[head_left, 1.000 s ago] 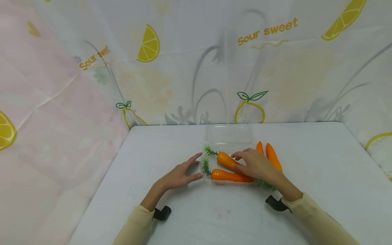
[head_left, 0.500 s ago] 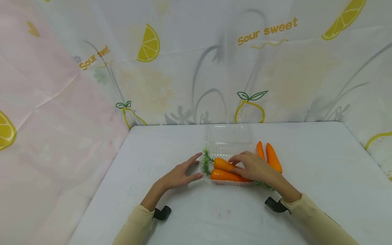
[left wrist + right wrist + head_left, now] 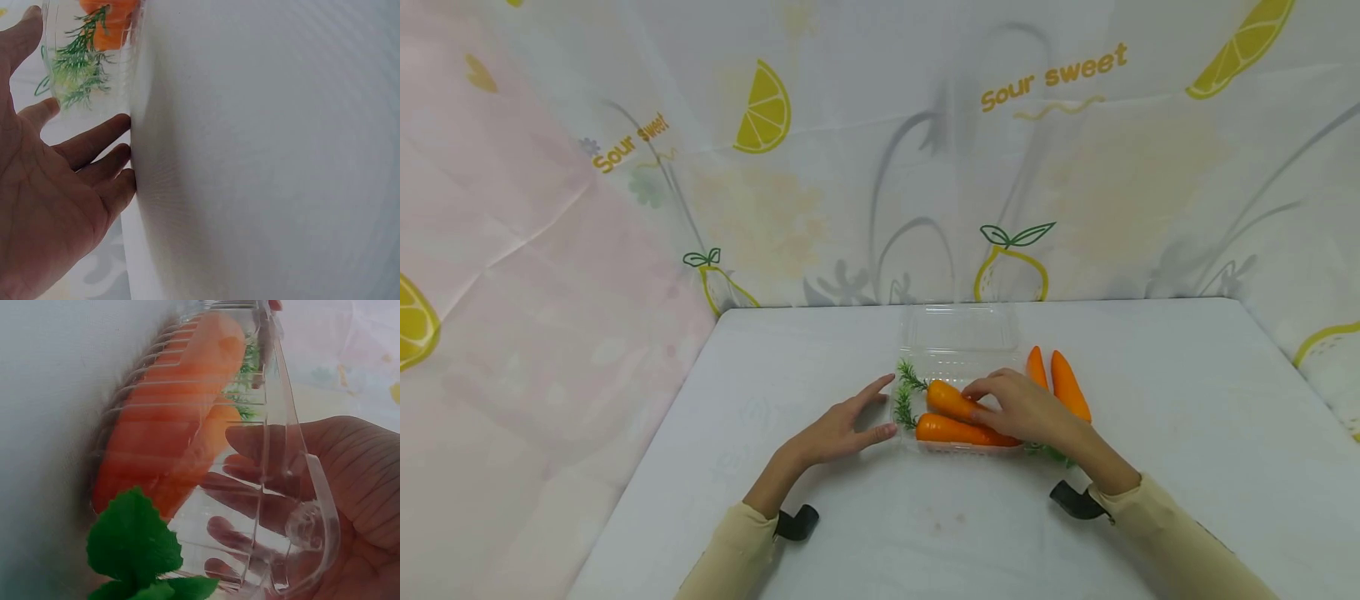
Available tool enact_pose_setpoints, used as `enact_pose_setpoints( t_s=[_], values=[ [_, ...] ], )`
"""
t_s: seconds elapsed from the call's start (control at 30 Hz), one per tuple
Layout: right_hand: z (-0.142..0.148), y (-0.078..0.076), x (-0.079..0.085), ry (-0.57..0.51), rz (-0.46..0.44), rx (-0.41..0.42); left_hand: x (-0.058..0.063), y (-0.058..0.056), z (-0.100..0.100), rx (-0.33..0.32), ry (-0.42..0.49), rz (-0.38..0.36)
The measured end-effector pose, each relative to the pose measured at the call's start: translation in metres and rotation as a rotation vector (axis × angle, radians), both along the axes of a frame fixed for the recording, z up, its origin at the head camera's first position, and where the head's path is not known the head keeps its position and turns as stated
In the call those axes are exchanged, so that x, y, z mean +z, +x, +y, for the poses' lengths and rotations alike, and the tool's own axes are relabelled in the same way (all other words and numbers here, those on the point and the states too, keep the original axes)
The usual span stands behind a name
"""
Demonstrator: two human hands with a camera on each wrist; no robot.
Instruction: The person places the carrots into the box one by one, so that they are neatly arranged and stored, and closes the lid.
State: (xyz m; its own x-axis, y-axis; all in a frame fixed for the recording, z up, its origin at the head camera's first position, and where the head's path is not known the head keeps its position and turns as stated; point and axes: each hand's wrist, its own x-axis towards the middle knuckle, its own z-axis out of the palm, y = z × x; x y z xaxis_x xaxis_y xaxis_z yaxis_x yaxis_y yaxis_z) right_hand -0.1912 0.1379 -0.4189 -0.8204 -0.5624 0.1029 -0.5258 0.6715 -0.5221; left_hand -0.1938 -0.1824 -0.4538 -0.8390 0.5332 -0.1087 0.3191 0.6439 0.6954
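Note:
A clear plastic clamshell box (image 3: 958, 362) lies open on the table with two orange carrots in it. The front carrot (image 3: 958, 429) lies along the near wall. Behind it, the rear carrot (image 3: 946, 400) is pinched by my right hand (image 3: 1026, 407), thumb and fingers reaching into the box. Through the clear wall, the right wrist view shows the thumb against this carrot (image 3: 225, 422). Both have green feathery tops (image 3: 904, 404) pointing left. My left hand (image 3: 842, 429) stands spread by the box's left side, holding nothing; its fingertips are near the wall.
Two more carrots, a narrow one (image 3: 1037, 367) and a wider one (image 3: 1070, 387), lie right of the box. Green leaves (image 3: 134, 544) sit at the box's right near corner, partly under my right wrist. A printed cloth (image 3: 850, 167) hangs behind the table (image 3: 1165, 467).
The rear carrot has come forward with my right hand toward the front carrot, then shifted slightly back. Its top swung along with it. My left hand has stayed still.

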Motion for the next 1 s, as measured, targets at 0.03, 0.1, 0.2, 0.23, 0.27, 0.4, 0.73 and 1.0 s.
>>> enact_pose_setpoints(
  t_s=[0.03, 0.1, 0.2, 0.23, 0.27, 0.4, 0.73, 1.0],
  values=[
    [0.0, 0.0, 0.0, -0.001, 0.002, -0.004, 0.0, 0.0, 0.0, -0.001, 0.0, 0.001],
    [0.001, 0.0, 0.002, -0.003, -0.002, -0.019, 0.0, 0.0, 0.0, -0.002, 0.0, 0.003],
    [0.002, 0.001, 0.005, -0.003, -0.023, -0.049, 0.0, 0.0, 0.0, 0.001, -0.002, 0.002],
    [0.003, 0.001, 0.006, -0.003, -0.032, -0.059, 0.0, 0.001, 0.0, 0.003, -0.003, 0.002],
    [0.004, 0.001, 0.007, -0.003, -0.043, -0.07, 0.0, 0.001, 0.0, 0.004, -0.004, 0.0],
    [0.009, 0.002, 0.011, -0.021, -0.055, -0.105, 0.001, 0.002, 0.0, 0.007, -0.004, -0.003],
    [0.033, 0.003, 0.023, -0.053, 0.035, -0.196, 0.001, 0.0, -0.001, 0.004, -0.011, -0.002],
    [0.049, 0.004, 0.024, -0.092, 0.083, -0.234, 0.003, 0.0, 0.0, -0.004, -0.01, -0.007]
  ],
)
